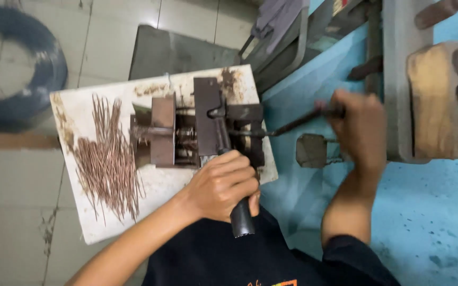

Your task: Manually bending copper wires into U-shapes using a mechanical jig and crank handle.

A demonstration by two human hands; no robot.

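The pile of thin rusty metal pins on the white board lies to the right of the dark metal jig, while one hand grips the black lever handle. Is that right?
Not quite. In the head view the pile of thin rusty metal pins lies to the left of the dark metal jig, still on the white board. The rest holds: the left hand grips the black lever handle.

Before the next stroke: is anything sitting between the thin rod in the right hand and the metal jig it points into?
Nothing visible. The thin rod runs from the right hand straight into the side of the metal jig with open space along it. The small metal block lies below the rod's line. The left hand holds the lever handle.
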